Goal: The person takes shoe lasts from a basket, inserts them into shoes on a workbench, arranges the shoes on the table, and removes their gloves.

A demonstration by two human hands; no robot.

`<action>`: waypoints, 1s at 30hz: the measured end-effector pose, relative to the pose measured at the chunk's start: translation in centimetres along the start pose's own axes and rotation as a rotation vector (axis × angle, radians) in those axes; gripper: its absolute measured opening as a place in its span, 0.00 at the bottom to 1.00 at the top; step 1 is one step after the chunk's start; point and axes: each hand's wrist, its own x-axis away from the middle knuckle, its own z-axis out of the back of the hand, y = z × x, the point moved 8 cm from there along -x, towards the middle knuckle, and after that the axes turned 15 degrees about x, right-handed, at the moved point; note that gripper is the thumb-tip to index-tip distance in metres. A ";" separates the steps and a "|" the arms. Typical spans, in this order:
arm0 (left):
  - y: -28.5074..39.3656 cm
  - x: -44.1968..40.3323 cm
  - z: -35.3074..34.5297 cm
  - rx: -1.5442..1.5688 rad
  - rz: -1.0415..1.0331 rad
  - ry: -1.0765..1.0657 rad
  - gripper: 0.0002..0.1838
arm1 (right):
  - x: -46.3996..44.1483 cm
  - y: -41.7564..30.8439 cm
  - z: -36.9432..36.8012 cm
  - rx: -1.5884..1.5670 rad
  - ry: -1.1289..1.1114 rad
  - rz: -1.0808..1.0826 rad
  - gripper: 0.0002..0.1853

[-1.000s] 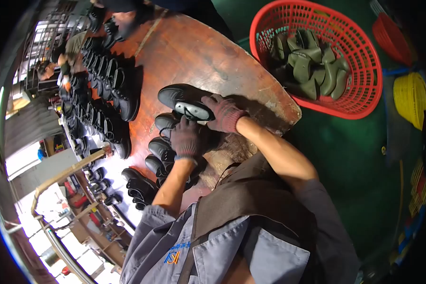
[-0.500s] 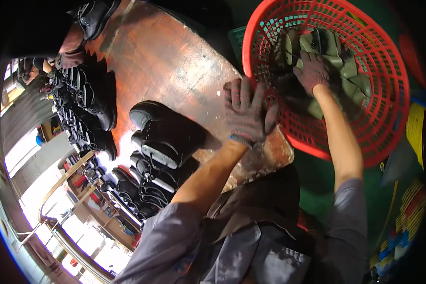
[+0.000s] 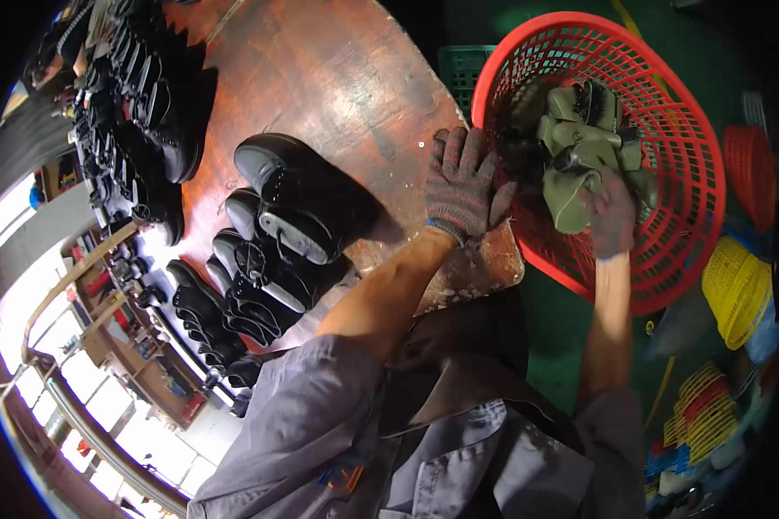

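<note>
My left hand (image 3: 463, 186), in a dark knitted glove, lies flat on the reddish table (image 3: 337, 78) near its right edge, fingers spread. Inside the red basket (image 3: 714, 173), my gloved right hand (image 3: 613, 212) is closed on an olive-green piece (image 3: 569, 195), its fingers partly blurred. Several similar green pieces (image 3: 593, 104) lie behind it in the basket. On the table left of my left hand stands a large black shoe (image 3: 299, 195), with more black shoes (image 3: 255, 268) beside it.
Rows of black shoes (image 3: 151, 86) stand along the table's far left. A yellow basket (image 3: 736, 290) and a smaller red basket (image 3: 747, 177) are at the right. A dark green crate (image 3: 466, 69) sits behind the table's edge. Shelves (image 3: 138, 346) stand at the lower left.
Both hands left the shoe; my left hand moved onto the bare tabletop and my right hand reached into the basket. Since the middle frame, my right hand has closed on a green piece.
</note>
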 end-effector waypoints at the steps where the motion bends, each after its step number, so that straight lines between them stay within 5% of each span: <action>1: 0.0 0.2 0.3 -0.008 -0.027 0.027 0.30 | 2.9 -1.1 -0.4 -0.088 -0.137 0.059 0.15; 4: -0.5 2.1 0.5 0.182 0.084 0.082 0.34 | 12.1 -6.4 -4.8 -0.218 -0.575 0.373 0.15; 5: -0.7 2.8 0.8 0.284 0.147 0.092 0.36 | 15.2 -7.8 -6.5 -0.245 -0.569 0.374 0.15; 7: 1.4 5.0 2.2 0.826 0.422 0.051 0.37 | 21.3 -9.4 -10.3 -0.310 -0.560 0.371 0.21; 8: 2.1 6.8 2.1 1.409 0.725 0.070 0.35 | 22.9 -8.8 -9.0 0.140 -0.295 0.483 0.21; 9: 3.7 8.7 2.6 2.001 1.002 0.116 0.34 | 25.4 -8.7 -12.2 -0.104 -0.521 0.403 0.22; 10: 3.6 11.5 3.1 2.116 1.020 0.089 0.32 | 28.2 -8.5 -15.2 -0.328 -0.728 0.271 0.24; 13: 3.4 18.7 5.5 2.581 0.948 0.018 0.27 | 32.6 -4.5 -19.4 -0.338 -0.916 0.204 0.26; 18: -0.1 29.0 13.6 2.670 0.768 0.289 0.31 | 35.8 5.5 -24.7 -0.555 -0.936 -0.213 0.20; 21: -2.0 33.6 16.8 2.512 0.736 0.455 0.27 | 37.6 9.8 -26.4 -0.436 -0.678 -0.521 0.15; 22: -2.8 35.0 17.1 2.481 0.760 0.517 0.27 | 38.6 10.7 -27.3 -0.392 -0.836 -0.495 0.11; 25: -4.4 38.4 18.2 2.449 0.848 0.699 0.29 | 41.3 11.4 -29.1 0.022 -0.662 -0.233 0.11; 26: -4.5 39.6 19.5 2.472 0.892 0.769 0.30 | 42.7 11.7 -30.4 -0.031 -0.510 -0.310 0.12; 30: -6.3 44.9 25.0 2.397 0.883 1.101 0.31 | 46.1 15.7 -32.1 0.336 -0.605 -0.342 0.08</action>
